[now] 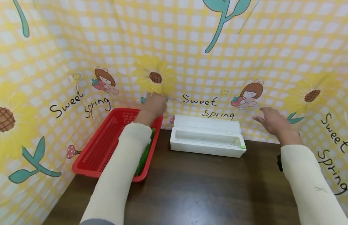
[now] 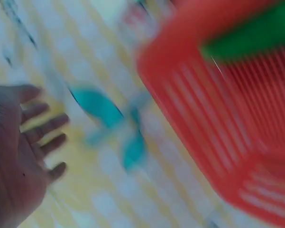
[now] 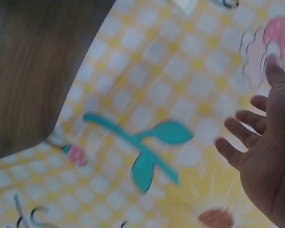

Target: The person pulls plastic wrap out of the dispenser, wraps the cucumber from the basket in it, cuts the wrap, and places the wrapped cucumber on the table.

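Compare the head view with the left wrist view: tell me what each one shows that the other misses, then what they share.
Only the head view shows the open white box, the dark table, the right hand and both cream sleeves. Only the left wrist view shows the left hand palm-side, fingers spread and holding nothing. Both show the red basket, something green in it, and the yellow checked backdrop.

Basket (image 1: 106, 140) at the table's (image 1: 207, 190) back left, holding a vegetable (image 1: 144, 153) along its right wall. Open box (image 1: 207, 139) just right of it, against the backdrop (image 1: 191, 56). Left hand (image 1: 154, 104) above the basket's far corner, right hand (image 1: 271, 122) right of the box.
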Motion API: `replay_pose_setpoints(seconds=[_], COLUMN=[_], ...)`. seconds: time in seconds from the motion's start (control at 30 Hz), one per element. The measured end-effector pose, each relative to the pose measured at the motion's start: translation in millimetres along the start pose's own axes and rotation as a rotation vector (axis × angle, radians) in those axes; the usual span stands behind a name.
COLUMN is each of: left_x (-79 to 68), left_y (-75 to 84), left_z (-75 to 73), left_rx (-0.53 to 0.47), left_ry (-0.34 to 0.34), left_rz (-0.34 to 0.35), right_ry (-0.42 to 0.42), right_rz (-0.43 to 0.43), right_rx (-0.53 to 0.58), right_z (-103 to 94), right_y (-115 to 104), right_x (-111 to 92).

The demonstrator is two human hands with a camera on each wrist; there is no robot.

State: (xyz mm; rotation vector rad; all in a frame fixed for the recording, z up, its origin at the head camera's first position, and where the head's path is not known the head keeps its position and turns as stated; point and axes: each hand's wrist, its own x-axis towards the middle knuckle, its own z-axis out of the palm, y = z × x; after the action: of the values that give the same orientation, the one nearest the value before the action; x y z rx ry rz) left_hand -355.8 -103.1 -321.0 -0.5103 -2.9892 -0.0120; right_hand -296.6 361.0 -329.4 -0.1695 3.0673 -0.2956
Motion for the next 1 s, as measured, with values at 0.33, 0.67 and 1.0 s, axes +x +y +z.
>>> replay_pose_setpoints(seconds=[0.33,0.67,1.0], left_x=[-21.9,-36.4,-34.2], left_y=[88.9,95.0,85.2], left_z=[41.9,90.5,122.2], left_rx=[-0.148,-0.228,-0.242], left_ry=[-0.057,-0.105,-0.054], left_rz=[0.173,0.205,0.215], right_ry=[0.072,0.011,0.007], right_rz=[-0.363,-0.462,-0.429], right_rx=[0.143,0.180,0.122], right_z=[64.1,105.7,125.6], right_y=[-20,-22,-20], right_x=[-9,-7,-6])
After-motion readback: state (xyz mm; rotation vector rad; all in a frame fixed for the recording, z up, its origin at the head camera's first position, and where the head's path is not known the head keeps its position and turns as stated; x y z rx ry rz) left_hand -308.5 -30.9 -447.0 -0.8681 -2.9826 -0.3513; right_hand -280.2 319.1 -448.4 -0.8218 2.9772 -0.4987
